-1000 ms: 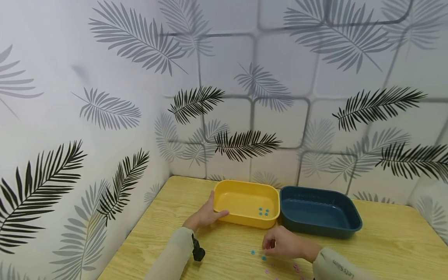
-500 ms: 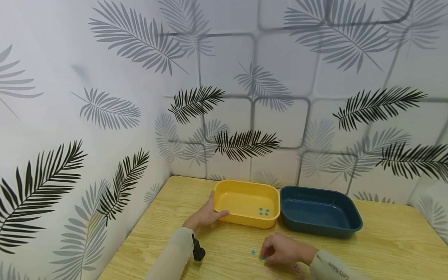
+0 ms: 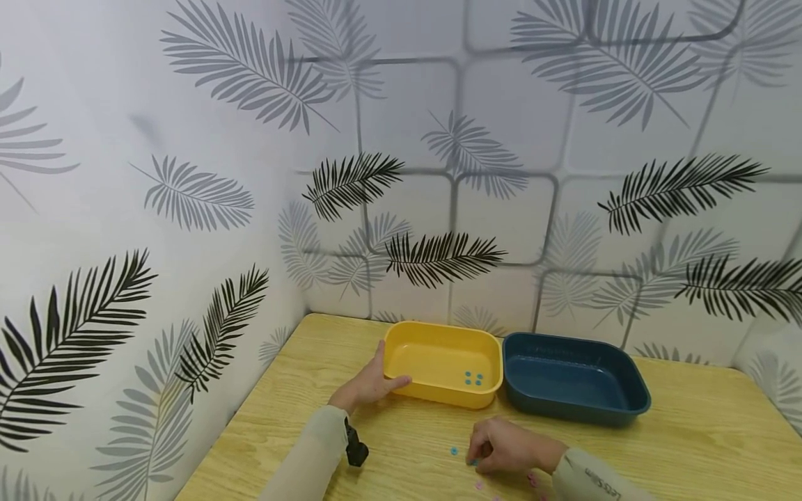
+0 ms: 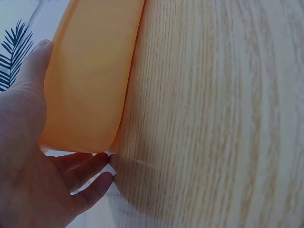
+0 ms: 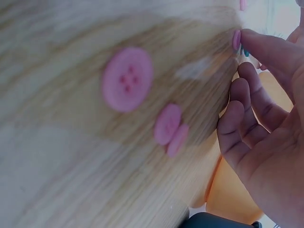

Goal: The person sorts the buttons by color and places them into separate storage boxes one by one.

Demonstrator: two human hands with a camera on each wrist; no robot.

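My left hand point(image 3: 370, 384) holds the left end of a yellow bin point(image 3: 438, 395), thumb along its near side and fingers bent around the end wall. Several small blue buttons point(image 3: 468, 374) lie inside that bin, towards its right. In front of it, my right hand point(image 3: 510, 445) is down at the tabletop, pinching a blue button point(image 5: 245, 52) that the thumb and fingers mostly hide. Another blue button point(image 3: 454, 451) lies just left of these fingers. Pink four-hole buttons point(image 5: 127, 79) lie around the right hand, two of them overlapping.
A dark blue bin point(image 3: 570, 383) stands right against the yellow one, with no buttons seen inside. The wooden table point(image 3: 695, 410) meets leaf-patterned walls at the back and left. More pink buttons point(image 3: 479, 485) lie near the bottom edge of the head view.
My right hand has come down a little towards the table, its fingertips closing over the blue button. The left hand keeps its hold on the yellow bin.
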